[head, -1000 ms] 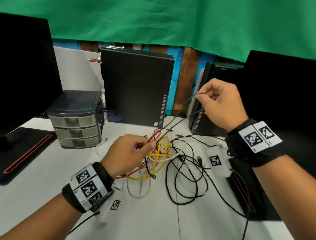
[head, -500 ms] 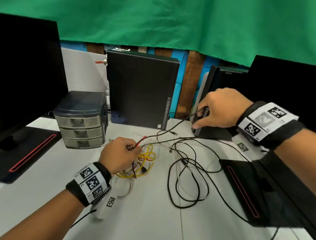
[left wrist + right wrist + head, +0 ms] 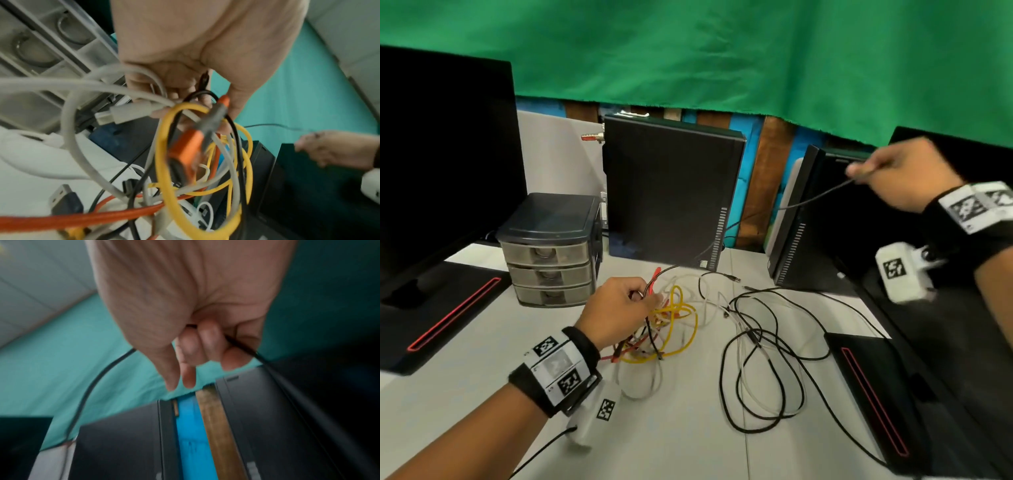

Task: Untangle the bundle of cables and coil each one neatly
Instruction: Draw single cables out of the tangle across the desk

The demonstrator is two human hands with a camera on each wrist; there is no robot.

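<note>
A tangle of yellow, orange and white cables lies mid-table, and my left hand grips its upper strands just above the surface. In the left wrist view my fingers curl round white and black strands by an orange plug and a yellow loop. My right hand is raised at the far right and pinches a thin black cable that runs taut down to the bundle. The right wrist view shows this black cable passing through the curled fingers. Loose black cable loops lie right of the bundle.
A small grey drawer unit stands left of the bundle. A black computer case stands behind, a second case to the right. Monitor bases with red stripes flank the white table. A green cloth hangs behind.
My right hand has risen and swung out to the right, drawing the black cable taut from the bundle. My left hand has kept its grip on the tangle.
</note>
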